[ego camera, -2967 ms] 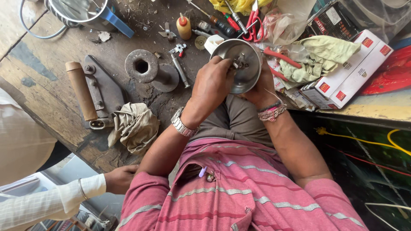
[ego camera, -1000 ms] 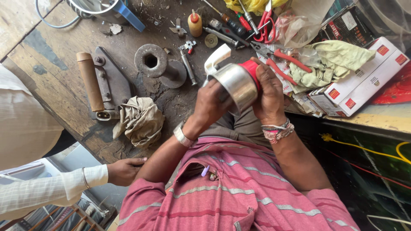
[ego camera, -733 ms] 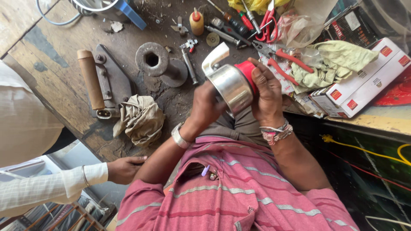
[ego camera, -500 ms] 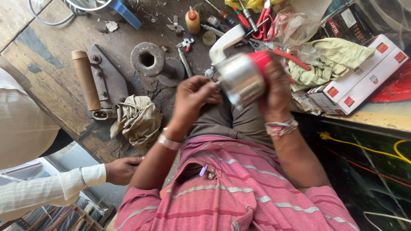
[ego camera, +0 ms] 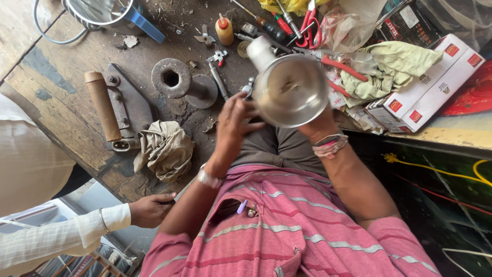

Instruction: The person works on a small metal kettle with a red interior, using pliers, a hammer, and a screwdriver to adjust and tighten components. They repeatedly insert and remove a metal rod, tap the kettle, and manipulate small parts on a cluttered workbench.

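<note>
Steel cup-shaped housing (ego camera: 291, 90) sits above the lap at the desk's near edge, right hand (ego camera: 322, 123) gripping it from below, left hand (ego camera: 237, 123) fingers loosely spread at its rim; best keep it braced steady.

The worktop (ego camera: 61, 97) is old, dark wood with scratches and dirt. A round metal ring with a hole (ego camera: 171, 78) lies near the middle. Just left of the ring is a flat metal tool with a brown handle (ego camera: 114, 110). Below the ring lies a crumpled rag (ego camera: 165, 149). Right of the ring, at the far edge, stands a small orange bottle (ego camera: 224, 30). Further right lie red pliers (ego camera: 333, 64), a green cloth (ego camera: 392, 66) and a white and red box (ego camera: 433, 79).
</note>
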{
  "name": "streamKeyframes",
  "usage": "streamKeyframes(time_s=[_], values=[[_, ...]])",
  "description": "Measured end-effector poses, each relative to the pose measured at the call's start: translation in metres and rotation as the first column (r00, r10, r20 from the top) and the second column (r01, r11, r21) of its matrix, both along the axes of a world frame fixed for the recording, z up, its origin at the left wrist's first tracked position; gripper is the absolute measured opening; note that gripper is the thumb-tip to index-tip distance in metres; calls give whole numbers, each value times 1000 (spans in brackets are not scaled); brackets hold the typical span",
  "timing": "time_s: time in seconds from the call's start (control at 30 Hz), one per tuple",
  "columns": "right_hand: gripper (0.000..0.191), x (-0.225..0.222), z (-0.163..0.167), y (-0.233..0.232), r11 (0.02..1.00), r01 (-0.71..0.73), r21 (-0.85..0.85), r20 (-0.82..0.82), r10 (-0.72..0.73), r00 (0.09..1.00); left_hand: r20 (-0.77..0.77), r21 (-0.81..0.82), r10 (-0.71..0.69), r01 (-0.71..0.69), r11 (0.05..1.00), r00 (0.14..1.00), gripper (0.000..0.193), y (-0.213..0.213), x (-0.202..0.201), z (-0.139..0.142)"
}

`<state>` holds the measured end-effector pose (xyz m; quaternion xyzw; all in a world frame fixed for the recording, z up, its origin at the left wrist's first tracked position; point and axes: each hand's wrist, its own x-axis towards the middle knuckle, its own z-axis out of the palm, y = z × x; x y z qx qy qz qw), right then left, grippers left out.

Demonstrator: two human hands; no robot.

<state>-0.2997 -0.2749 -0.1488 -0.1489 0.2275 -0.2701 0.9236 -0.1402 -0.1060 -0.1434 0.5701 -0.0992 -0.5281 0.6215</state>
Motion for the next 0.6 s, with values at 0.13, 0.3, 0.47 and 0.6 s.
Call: streamKeyframes(time_s=[0.13, 0.3, 0.47, 0.6], values=[[32, 22, 7, -10, 543, -344, -766, -555, -291, 779, -751, -240, 28, -312, 919, 660, 55, -31, -1, -17], [10, 48, -10, -88, -160, -644, -748, -382, -690, 615, -843, -261, -11, -391, 883, 538, 64, -25, 11, -44], [15, 81, -17, -128, -497, -822, -277, -270, -781, 563, -820, -331, -67, -375, 866, 569, 74, -14, 17, -53], [15, 86, -17, -135, -629, -775, -55, -130, -765, 630, -875, -228, 10, -431, 873, 484, 74, -8, 20, -54]])
